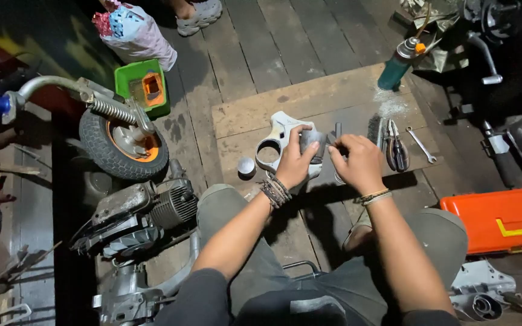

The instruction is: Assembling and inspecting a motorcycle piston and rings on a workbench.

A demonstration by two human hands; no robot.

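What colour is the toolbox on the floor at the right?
The toolbox is orange with a yellow latch, seen in the head view.

Bright pool of light in the middle, dark all around

A light from above falls on the wooden floor (309, 54) and the forearms; the frame's corners and left edge sink into near black. The arms cast hard shadows toward the knees. The orange box (502, 218) glows strongly. Edges bend slightly, wide-angle; the centre is sharp, the dim margins grainy.
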